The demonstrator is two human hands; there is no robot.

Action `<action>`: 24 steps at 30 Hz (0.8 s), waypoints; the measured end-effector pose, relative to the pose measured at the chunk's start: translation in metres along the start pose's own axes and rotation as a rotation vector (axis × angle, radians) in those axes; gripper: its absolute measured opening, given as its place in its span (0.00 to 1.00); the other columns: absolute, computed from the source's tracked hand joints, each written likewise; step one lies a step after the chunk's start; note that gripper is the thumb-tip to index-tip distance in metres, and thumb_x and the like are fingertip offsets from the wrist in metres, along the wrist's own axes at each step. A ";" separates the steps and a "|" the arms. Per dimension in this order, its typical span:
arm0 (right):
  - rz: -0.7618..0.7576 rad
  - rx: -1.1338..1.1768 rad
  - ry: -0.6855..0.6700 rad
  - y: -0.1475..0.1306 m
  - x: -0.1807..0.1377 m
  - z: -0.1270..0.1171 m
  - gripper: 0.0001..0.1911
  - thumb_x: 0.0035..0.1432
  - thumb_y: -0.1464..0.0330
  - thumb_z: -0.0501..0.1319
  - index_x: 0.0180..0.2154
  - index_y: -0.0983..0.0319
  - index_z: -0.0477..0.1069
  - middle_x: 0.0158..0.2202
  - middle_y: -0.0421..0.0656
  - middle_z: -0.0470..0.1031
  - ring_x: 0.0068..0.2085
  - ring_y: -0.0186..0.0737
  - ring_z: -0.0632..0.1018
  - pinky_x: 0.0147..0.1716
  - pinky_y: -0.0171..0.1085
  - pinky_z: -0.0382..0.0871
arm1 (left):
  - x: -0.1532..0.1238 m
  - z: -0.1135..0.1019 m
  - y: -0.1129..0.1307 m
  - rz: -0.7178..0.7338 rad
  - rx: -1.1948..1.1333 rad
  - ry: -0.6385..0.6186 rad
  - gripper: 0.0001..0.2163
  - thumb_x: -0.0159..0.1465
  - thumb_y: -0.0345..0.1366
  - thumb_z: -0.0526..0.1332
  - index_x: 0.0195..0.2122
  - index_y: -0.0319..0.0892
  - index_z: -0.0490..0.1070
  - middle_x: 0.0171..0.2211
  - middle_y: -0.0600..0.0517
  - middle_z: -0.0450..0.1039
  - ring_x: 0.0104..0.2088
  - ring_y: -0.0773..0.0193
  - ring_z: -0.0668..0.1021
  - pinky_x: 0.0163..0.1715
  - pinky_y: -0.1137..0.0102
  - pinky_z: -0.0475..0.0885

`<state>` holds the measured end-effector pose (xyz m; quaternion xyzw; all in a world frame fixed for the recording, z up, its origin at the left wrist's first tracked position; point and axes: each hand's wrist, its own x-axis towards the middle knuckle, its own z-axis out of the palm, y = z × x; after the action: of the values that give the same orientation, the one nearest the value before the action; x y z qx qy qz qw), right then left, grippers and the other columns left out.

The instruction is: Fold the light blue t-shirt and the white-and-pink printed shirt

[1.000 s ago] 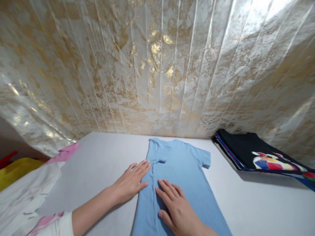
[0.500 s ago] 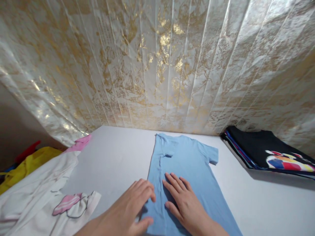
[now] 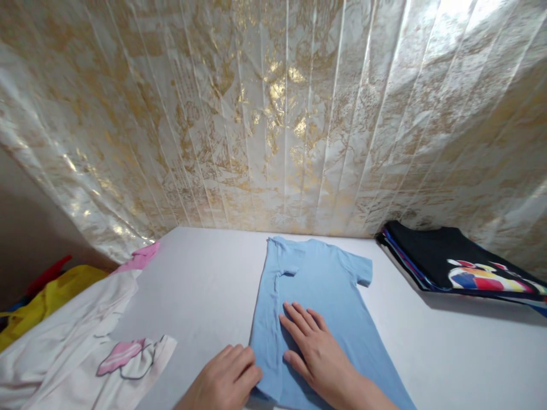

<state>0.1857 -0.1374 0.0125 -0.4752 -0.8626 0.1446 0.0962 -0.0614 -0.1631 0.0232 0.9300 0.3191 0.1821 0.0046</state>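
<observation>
A light blue T-shirt (image 3: 327, 285) lies flat on the white tabletop, its left side folded inward with that sleeve on top. The other sleeve sticks out to the right. My right hand (image 3: 318, 353) rests palm down on the shirt, just right of the folded strip, fingers stretched out. Low on the shirt's left edge, my left hand (image 3: 228, 378) has its fingers curled closed on the fabric near the bottom corner. Its thumb is mostly hidden.
Folded shirts are stacked at the right, a black T-shirt (image 3: 431, 256) with a colourful print on top. White clothing (image 3: 64, 341) with pink print, a pink piece (image 3: 143, 257) and a yellow garment (image 3: 64, 293) lie at the left. A gold-patterned silvery sheet (image 3: 256, 125) hangs behind the table.
My left hand has moved down and slightly left, going from loosely spread fingers to closed on the shirt's lower left edge. My right hand stays flat on the shirt. The view has shifted slightly.
</observation>
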 end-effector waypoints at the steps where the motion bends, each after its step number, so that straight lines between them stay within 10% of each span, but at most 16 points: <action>1: -0.001 0.006 -0.010 0.000 0.000 0.000 0.30 0.67 0.56 0.51 0.67 0.57 0.51 0.69 0.44 0.45 0.68 0.49 0.49 0.65 0.54 0.46 | -0.002 0.000 -0.001 -0.006 0.004 0.012 0.11 0.69 0.27 0.46 0.40 0.44 0.67 0.35 0.50 0.69 0.34 0.61 0.72 0.37 0.70 0.69; 12: -0.074 0.076 -0.021 -0.010 -0.005 -0.008 0.33 0.59 0.70 0.57 0.65 0.59 0.55 0.70 0.45 0.46 0.68 0.49 0.49 0.64 0.51 0.48 | -0.010 0.005 0.000 0.025 0.134 0.057 0.12 0.66 0.24 0.48 0.42 0.43 0.68 0.37 0.49 0.71 0.34 0.62 0.74 0.34 0.70 0.70; 19: -0.048 0.114 0.010 -0.001 0.013 -0.044 0.16 0.58 0.75 0.57 0.47 0.58 0.73 0.50 0.44 0.75 0.49 0.43 0.76 0.51 0.41 0.65 | -0.002 0.019 -0.003 0.194 0.131 0.403 0.16 0.71 0.27 0.45 0.34 0.42 0.70 0.34 0.51 0.75 0.36 0.63 0.74 0.36 0.69 0.68; 24: -0.012 -0.005 -0.012 0.024 0.056 -0.066 0.15 0.57 0.77 0.58 0.45 0.61 0.75 0.45 0.45 0.77 0.44 0.42 0.78 0.42 0.35 0.68 | 0.001 0.009 -0.004 0.188 0.167 0.263 0.13 0.71 0.28 0.47 0.39 0.42 0.71 0.37 0.53 0.77 0.38 0.66 0.75 0.40 0.71 0.69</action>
<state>0.1952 -0.0670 0.0680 -0.4695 -0.8662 0.1447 0.0907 -0.0600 -0.1582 0.0142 0.9210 0.2427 0.2747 -0.1316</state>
